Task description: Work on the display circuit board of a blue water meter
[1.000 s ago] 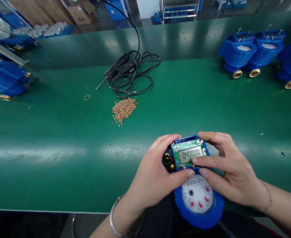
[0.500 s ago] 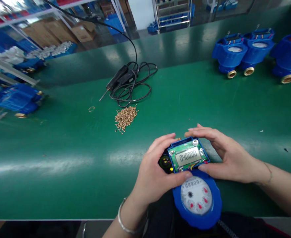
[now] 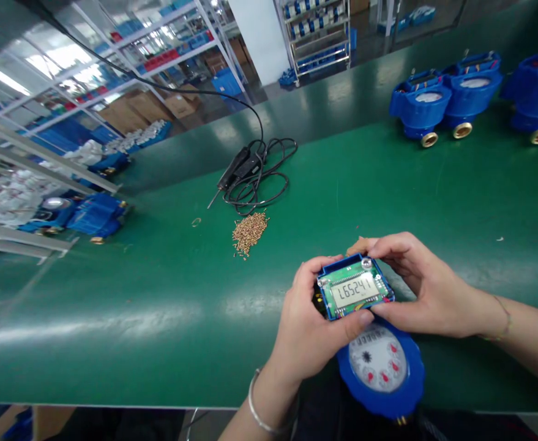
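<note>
**Water meter held in both hands at the near edge of the table**

At the far left, a cluster of blue parts is seen on the green table, beneath metal racks. Further right, a small ring lies alone. Beyond it an electric screwdriver is laid down with its black cable coiled beside it. A pile of small brass screws sits just in front of the coil.

Right of centre, at the table's near edge, the water meter is held with its round dial facing up and nearest the person. Its display board is seated in the blue housing above the dial, and characters are shown on its screen.

The left hand is wrapped around the housing's left side. Its fingers are curled over the far corner, with the thumb pressed on the board's near edge. A bracelet is worn on that wrist.

The right hand is closed on the housing's right side, with fingers bent over the far right corner and the thumb laid along the near edge.

At the far right, well apart, a row of blue meters stands on the table.
</note>
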### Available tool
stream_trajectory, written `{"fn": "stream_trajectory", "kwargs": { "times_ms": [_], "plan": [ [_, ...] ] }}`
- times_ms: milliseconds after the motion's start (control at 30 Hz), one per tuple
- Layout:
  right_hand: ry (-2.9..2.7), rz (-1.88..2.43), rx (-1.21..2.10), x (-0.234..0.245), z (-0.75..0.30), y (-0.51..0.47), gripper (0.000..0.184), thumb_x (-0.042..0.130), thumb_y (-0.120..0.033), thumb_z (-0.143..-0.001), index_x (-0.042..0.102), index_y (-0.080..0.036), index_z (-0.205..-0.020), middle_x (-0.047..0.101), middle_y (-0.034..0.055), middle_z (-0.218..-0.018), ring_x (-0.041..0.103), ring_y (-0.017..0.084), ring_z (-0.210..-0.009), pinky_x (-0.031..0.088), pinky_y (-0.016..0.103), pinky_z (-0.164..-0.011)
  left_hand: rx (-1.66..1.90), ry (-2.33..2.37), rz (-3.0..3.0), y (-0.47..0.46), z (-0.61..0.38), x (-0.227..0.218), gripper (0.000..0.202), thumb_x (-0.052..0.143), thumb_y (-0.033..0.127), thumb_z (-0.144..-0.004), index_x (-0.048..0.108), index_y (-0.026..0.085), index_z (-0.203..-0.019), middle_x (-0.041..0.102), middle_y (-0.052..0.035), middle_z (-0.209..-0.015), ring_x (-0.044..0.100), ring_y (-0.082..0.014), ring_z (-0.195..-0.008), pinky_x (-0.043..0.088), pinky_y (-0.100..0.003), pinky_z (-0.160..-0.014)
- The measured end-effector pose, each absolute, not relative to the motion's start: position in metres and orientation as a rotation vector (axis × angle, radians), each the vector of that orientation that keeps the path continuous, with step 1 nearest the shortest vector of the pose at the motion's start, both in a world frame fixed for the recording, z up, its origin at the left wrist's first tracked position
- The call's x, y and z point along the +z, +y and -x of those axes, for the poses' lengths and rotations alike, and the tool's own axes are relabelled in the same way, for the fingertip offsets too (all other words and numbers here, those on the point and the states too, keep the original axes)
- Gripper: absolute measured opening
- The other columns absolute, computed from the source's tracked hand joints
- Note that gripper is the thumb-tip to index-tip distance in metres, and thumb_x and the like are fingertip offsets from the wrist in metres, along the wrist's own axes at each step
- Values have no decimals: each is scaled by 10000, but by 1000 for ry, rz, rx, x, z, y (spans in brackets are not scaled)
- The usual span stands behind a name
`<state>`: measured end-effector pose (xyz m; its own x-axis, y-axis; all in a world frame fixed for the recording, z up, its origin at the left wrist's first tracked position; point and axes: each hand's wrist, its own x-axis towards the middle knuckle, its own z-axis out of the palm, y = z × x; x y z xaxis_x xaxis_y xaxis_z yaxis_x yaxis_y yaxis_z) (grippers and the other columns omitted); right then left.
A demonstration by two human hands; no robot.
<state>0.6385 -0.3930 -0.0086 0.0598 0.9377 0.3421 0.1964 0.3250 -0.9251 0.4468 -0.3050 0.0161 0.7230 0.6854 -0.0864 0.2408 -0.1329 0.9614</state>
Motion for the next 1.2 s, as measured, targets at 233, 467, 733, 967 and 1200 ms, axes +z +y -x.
{"fn": "stream_trajectory", "kwargs": {
  "times_ms": [233, 467, 733, 967, 1200],
  "plan": [
    [-1315, 962, 899, -14, -631, -395, 462, 694, -139, -799, 392, -294, -1112, 468, 43, -1317, 452, 186, -1269, 447, 298, -1000, 523, 757, -1746, -306, -451, 17, 607, 819, 279, -673, 480, 243, -1175, 633, -59, -1131, 643, -248, -994, 508, -413, -880],
    [-1520, 984, 701, -12, -635, -392, 394, 637, -127, -837, 436, -282, -1138, 434, 62, -1341, 464, 194, -1249, 449, 321, -988, 569, 788, -1918, -309, -454, 18, 604, 792, 187, -645, 477, 285, -1151, 627, -22, -1121, 645, -237, -1001, 528, -396, -836],
    [-1807, 1173, 409, -3, -635, -401, 223, 560, -105, -853, 502, -203, -1044, 303, 113, -1384, 355, 244, -1332, 405, 460, -1083, 568, 773, -1929, -308, -454, 21, 607, 788, 180, -646, 474, 310, -1148, 632, 22, -1088, 650, -182, -960, 532, -329, -823],
    [-1977, 1365, -129, 9, -625, -413, 348, 536, -5, -762, 539, -164, -1071, 382, 129, -1282, 327, 307, -1293, 161, 716, -1116, 590, 774, -1992, -309, -456, 17, 595, 790, 209, -641, 482, 288, -1143, 636, 13, -1103, 645, -192, -988, 528, -369, -858],
    [-1986, 1447, -157, 13, -619, -417, 380, 464, 28, -740, 532, -156, -1066, 436, 108, -1179, 379, 270, -1155, 186, 696, -1115, 607, 781, -2077, -313, -459, 18, 594, 784, 211, -640, 478, 262, -1147, 640, -2, -1132, 615, -198, -1058, 470, -400, -960]
  ]
}}
